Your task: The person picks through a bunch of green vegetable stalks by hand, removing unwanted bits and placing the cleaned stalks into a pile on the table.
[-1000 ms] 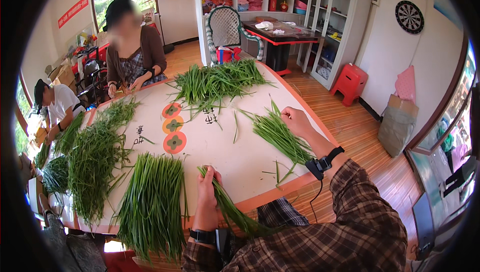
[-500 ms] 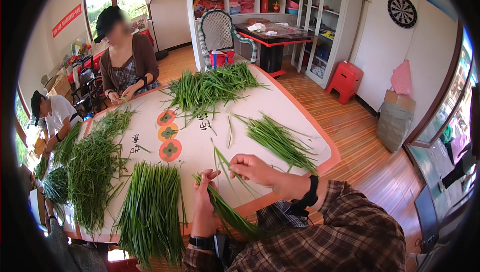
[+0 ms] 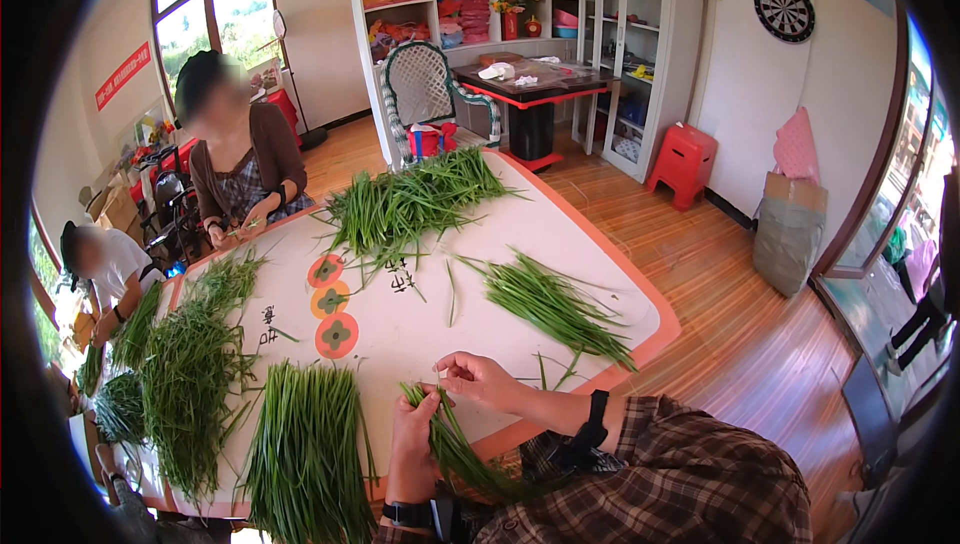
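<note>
My left hand (image 3: 413, 441) is closed around a bunch of garlic chives (image 3: 462, 454), long flat green blades whose cut ends stick up past the thumb while the rest trails over my lap. Close beside those ends is my right hand (image 3: 478, 381), thumb and fingers pinched together; a thin pale strand shows at the fingertips, too fine to name. Left of my hands lies a thick, neatly aligned pile of garlic chives (image 3: 308, 449). A smaller sheaf (image 3: 555, 309) rests to the right, and a few loose blades (image 3: 560, 371) are on the table near my right wrist.
The cream table (image 3: 440, 329) has an orange border. A large green heap (image 3: 410, 206) lies at its far side, a messy one (image 3: 190, 384) at the left. Two people work there, one in a brown cardigan (image 3: 270, 159). A red stool (image 3: 683, 166) stands right, beyond the table.
My right hand has come down and left to the bunch's ends. The loose blades it held now appear to lie on the table. My left hand still grips the bunch.
</note>
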`<action>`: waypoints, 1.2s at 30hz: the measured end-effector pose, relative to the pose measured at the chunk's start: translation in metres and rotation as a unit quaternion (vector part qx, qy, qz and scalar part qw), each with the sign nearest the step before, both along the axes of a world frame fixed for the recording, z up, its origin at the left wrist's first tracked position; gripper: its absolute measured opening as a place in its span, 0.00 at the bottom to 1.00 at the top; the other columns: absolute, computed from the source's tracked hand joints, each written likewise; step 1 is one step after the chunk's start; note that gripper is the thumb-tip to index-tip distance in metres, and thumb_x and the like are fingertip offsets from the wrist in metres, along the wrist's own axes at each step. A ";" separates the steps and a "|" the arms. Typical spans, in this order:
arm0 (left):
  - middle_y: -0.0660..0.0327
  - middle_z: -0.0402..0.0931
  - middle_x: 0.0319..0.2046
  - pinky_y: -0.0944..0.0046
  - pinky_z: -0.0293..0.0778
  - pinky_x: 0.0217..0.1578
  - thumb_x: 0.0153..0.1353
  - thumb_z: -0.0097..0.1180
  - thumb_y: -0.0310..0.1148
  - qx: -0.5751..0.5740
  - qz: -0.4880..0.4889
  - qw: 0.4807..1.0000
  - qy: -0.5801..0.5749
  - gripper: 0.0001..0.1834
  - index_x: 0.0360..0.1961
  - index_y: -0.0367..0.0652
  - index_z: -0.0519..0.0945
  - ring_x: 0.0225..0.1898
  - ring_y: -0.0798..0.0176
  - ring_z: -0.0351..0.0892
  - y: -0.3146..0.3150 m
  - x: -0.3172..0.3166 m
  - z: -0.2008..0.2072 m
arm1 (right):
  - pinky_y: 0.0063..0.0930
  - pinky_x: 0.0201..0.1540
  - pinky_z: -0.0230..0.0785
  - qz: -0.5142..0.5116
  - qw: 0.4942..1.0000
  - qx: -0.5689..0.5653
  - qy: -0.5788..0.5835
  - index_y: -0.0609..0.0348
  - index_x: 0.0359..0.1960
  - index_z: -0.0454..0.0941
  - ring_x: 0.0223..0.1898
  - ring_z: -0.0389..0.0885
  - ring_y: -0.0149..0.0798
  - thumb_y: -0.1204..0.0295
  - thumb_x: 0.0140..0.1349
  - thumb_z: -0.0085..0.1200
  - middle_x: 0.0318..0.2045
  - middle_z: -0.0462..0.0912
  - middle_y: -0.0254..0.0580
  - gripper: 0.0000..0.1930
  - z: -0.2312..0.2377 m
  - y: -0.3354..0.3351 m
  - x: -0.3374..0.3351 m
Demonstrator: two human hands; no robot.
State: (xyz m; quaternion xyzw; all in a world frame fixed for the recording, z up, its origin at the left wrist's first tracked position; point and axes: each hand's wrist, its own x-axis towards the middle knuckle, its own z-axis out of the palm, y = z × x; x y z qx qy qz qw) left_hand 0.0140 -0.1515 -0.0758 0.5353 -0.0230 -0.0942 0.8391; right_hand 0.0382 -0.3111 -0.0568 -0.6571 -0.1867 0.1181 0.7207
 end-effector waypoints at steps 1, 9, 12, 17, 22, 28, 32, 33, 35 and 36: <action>0.60 0.75 0.23 0.73 0.66 0.25 0.54 0.50 0.27 0.002 -0.002 1.000 0.001 0.03 0.28 0.39 0.73 0.23 0.71 0.70 0.000 0.000 -0.001 | 0.15 0.30 0.60 0.013 1.000 0.020 -0.002 0.62 0.38 0.68 0.27 0.65 0.21 0.70 0.57 0.49 0.28 0.70 0.29 0.10 -0.002 0.002 0.003; 0.64 0.74 0.22 0.74 0.65 0.27 0.51 0.55 0.27 0.056 -0.008 0.997 -0.058 0.04 0.27 0.37 0.75 0.24 0.73 0.69 -0.005 0.000 0.001 | 0.16 0.30 0.62 0.024 0.999 0.032 0.035 0.63 0.31 0.72 0.26 0.68 0.22 0.70 0.56 0.51 0.26 0.75 0.32 0.08 -0.004 0.004 0.006; 0.65 0.73 0.21 0.74 0.65 0.25 0.51 0.55 0.27 0.052 -0.013 0.999 0.008 0.04 0.25 0.37 0.75 0.22 0.73 0.69 -0.001 -0.002 0.001 | 0.16 0.30 0.62 0.002 1.000 -0.022 -0.008 0.63 0.30 0.72 0.26 0.68 0.23 0.71 0.55 0.51 0.26 0.75 0.32 0.07 -0.001 0.005 0.004; 0.65 0.73 0.20 0.74 0.66 0.24 0.51 0.55 0.27 0.084 -0.041 0.996 0.001 0.04 0.25 0.38 0.75 0.21 0.73 0.69 -0.002 -0.002 -0.003 | 0.15 0.27 0.59 -0.108 0.993 0.027 0.033 0.61 0.30 0.72 0.23 0.64 0.22 0.70 0.56 0.51 0.22 0.70 0.29 0.07 0.012 -0.010 0.022; 0.64 0.73 0.19 0.73 0.66 0.24 0.52 0.54 0.28 0.074 -0.017 0.997 -0.003 0.05 0.25 0.38 0.74 0.21 0.72 0.69 -0.001 -0.005 0.005 | 0.14 0.24 0.56 -0.081 0.994 0.070 0.018 0.59 0.24 0.68 0.21 0.62 0.21 0.67 0.58 0.48 0.20 0.68 0.28 0.09 0.014 -0.024 0.028; 0.61 0.73 0.21 0.73 0.64 0.23 0.53 0.53 0.32 0.063 0.064 0.995 0.052 0.06 0.25 0.40 0.72 0.21 0.71 0.68 0.001 -0.012 0.013 | 0.18 0.27 0.60 0.004 0.996 -0.086 0.008 0.56 0.26 0.69 0.23 0.66 0.25 0.68 0.58 0.45 0.21 0.69 0.30 0.07 0.010 -0.039 0.020; 0.61 0.72 0.21 0.73 0.63 0.22 0.53 0.53 0.33 0.043 0.097 0.994 0.036 0.06 0.25 0.42 0.72 0.20 0.71 0.68 -0.001 -0.012 0.009 | 0.23 0.31 0.64 -0.054 0.925 -0.317 -0.204 0.55 0.26 0.71 0.29 0.71 0.33 0.67 0.56 0.47 0.23 0.72 0.33 0.06 0.010 -0.042 0.018; 0.61 0.72 0.21 0.73 0.63 0.22 0.53 0.53 0.33 0.040 0.101 0.994 0.033 0.06 0.25 0.42 0.72 0.20 0.71 0.67 -0.002 -0.010 0.007 | 0.25 0.33 0.65 -0.130 0.864 -0.361 -0.326 0.55 0.27 0.72 0.31 0.71 0.36 0.66 0.55 0.48 0.25 0.73 0.34 0.07 0.004 -0.042 0.019; 0.61 0.72 0.21 0.74 0.62 0.21 0.53 0.54 0.33 -0.007 0.083 0.996 0.009 0.06 0.26 0.43 0.72 0.20 0.71 0.68 -0.002 -0.003 0.003 | 0.27 0.35 0.66 -0.201 0.780 -0.395 -0.441 0.55 0.28 0.73 0.33 0.72 0.38 0.66 0.54 0.49 0.28 0.74 0.35 0.07 0.006 -0.042 0.019; 0.61 0.72 0.21 0.74 0.62 0.21 0.53 0.54 0.33 -0.051 0.062 0.997 -0.013 0.06 0.26 0.43 0.72 0.20 0.71 0.68 0.000 -0.001 0.002 | 0.26 0.36 0.66 -0.137 0.823 -0.414 -0.363 0.56 0.31 0.72 0.33 0.72 0.39 0.65 0.54 0.49 0.30 0.73 0.36 0.08 0.012 -0.040 0.017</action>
